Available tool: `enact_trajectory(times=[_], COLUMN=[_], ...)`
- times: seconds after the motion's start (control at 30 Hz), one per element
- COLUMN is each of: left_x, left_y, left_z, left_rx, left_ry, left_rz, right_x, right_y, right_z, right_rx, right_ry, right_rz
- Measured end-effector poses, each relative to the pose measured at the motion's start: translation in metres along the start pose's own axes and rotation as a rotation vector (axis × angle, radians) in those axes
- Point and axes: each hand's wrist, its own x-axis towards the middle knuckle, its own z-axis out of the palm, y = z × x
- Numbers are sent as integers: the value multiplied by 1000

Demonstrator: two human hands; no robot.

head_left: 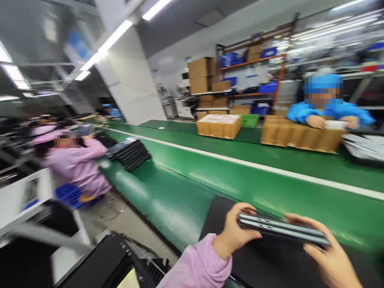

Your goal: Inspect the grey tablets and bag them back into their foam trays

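My left hand grips the left end of a pair of thin silver-edged panels, thumb below and fingers on top. Around the right end of the same panels, my right hand is closed in a similar way. The panels lie flat against each other, edge towards me, and their exact kind cannot be made out. Beneath them a black mat covers part of the green bench, with a dark flat surface below my hands.
A stack of black flat parts sits farther left on the green bench. Black trays stand at lower left. One person in pink works at left; another in blue sits across, behind cardboard boxes.
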Motion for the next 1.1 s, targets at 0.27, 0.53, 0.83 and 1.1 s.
enact_trajectory(times=[0.27, 0.53, 0.83, 1.1], left_x=[13, 21, 28, 17], left_y=[-4, 5, -2, 0], left_z=[-11, -12, -12, -10], left_rx=[1, -50, -67, -79], left_ry=[-132, -232, -281, -141], left_rz=[165, 330, 460, 208], right_x=[8, 8, 8, 10], right_y=[-3, -5, -5, 8], right_z=[0, 1, -2, -10], right_rx=[279, 395, 464, 441], right_ry=[6, -12, -69, -181], right_rz=[156, 107, 44, 60])
